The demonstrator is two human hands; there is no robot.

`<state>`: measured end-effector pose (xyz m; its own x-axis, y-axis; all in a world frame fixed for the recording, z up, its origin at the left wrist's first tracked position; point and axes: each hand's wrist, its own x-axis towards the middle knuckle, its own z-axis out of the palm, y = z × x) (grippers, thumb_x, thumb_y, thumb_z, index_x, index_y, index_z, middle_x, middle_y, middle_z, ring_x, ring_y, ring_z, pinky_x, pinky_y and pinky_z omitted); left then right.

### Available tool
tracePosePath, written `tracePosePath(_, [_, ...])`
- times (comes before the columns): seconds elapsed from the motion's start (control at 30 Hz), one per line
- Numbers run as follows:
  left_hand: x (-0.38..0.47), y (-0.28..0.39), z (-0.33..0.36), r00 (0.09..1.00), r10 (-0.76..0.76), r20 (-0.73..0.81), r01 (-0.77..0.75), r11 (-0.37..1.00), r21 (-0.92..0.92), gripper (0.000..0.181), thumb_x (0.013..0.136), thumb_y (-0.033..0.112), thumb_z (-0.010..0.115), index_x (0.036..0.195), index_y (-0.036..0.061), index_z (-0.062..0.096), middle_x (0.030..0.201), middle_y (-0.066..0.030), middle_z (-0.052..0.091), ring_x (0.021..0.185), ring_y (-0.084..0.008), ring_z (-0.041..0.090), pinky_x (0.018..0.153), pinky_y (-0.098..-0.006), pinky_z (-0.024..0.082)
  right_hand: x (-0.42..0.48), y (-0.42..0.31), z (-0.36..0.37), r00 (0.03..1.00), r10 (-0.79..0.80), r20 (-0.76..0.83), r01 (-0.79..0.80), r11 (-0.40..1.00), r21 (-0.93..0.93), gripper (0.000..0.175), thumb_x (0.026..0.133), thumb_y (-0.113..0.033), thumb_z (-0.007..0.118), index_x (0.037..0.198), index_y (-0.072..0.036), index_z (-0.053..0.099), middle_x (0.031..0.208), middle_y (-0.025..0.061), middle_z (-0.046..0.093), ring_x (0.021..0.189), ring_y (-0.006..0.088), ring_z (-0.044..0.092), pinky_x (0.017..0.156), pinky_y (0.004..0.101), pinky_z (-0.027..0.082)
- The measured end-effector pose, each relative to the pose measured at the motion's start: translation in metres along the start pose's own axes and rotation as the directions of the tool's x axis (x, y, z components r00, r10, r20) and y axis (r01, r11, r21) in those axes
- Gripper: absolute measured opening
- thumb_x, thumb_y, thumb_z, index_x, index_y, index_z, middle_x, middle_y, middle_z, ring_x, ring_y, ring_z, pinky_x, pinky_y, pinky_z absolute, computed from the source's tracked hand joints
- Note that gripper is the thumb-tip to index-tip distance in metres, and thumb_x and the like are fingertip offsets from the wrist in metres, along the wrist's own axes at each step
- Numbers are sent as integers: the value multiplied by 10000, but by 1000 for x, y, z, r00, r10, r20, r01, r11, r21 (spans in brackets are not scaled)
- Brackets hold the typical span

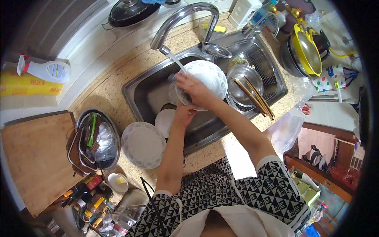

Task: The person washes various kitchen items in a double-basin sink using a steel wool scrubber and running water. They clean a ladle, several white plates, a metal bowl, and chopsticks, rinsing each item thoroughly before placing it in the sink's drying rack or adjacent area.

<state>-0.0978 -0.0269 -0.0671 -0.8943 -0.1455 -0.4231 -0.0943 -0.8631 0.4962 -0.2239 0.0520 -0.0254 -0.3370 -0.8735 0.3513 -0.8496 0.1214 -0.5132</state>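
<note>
My left hand (186, 115) holds a small bowl (184, 99) from below, over the left basin of a steel sink (148, 97). My right hand (195, 90) lies across the same bowl, its fingers blurred at the rim. Water from the chrome faucet (183, 14) runs down onto the fingers and bowl. Just behind the hands is a white dish (211, 80) with a patterned rim, wet inside; the right hand and forearm cover part of it. A white bowl (164, 120) sits in the basin beside the left wrist.
A white plate (143, 145) lies on the counter left of my forearm. Chopsticks (254, 96) rest across a steel bowl (237, 80) in the right basin. An oval basket (114, 130) of utensils, a wooden cutting board (35, 157) and a white cup (118, 182) stand to the left.
</note>
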Motion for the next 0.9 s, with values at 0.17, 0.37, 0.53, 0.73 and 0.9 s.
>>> tracePosePath(0.17, [11, -9, -42, 996, -43, 81, 62, 969, -240, 500, 826, -23, 540, 1305, 88, 447, 1214, -108, 560, 1047, -275, 595, 840, -443, 524, -33, -9, -19, 958, -18, 285, -56, 967, 247, 456, 704, 52, 617, 1139, -85, 627, 1379, 65, 497, 1350, 301, 359, 1094, 411, 333])
tracePosePath(0.37, [3, 12, 19, 978, 2, -207, -47, 976, -213, 490, 828, 13, 585, 1297, 73, 457, 1223, -126, 556, 1112, -313, 561, 899, -519, 500, -57, 20, -48, 970, 230, 74, -210, 955, -211, 503, 676, 51, 613, 1164, -70, 610, 1364, 67, 508, 1323, 310, 389, 1080, 415, 348])
tracePosePath(0.53, [6, -5, 2, 989, 38, -142, -37, 999, 9, 557, 750, -96, 533, 1282, 47, 453, 1221, -133, 542, 1081, -331, 571, 836, -479, 539, -16, 7, 1, 984, 128, -125, -122, 991, 53, 463, 712, 25, 609, 1166, -68, 590, 1389, 112, 473, 1339, 333, 368, 1090, 446, 319])
tracePosePath(0.73, [-5, -1, -28, 963, 90, -252, -92, 996, 5, 620, 644, -162, 495, 1235, 27, 475, 1185, -152, 549, 1004, -330, 590, 801, -478, 531, -61, 13, -19, 985, 112, 134, -113, 994, 4, 413, 804, -7, 571, 1208, -88, 593, 1390, 92, 481, 1372, 311, 326, 1125, 466, 259])
tracePosePath(0.9, [-2, -12, -2, 977, 5, -212, -24, 996, -88, 600, 648, -148, 507, 1221, 31, 490, 1175, -130, 559, 1037, -309, 578, 819, -488, 519, -20, 16, -10, 978, 169, -120, -194, 954, -230, 503, 762, -27, 603, 1259, -41, 524, 1445, 141, 388, 1387, 346, 272, 1129, 480, 243])
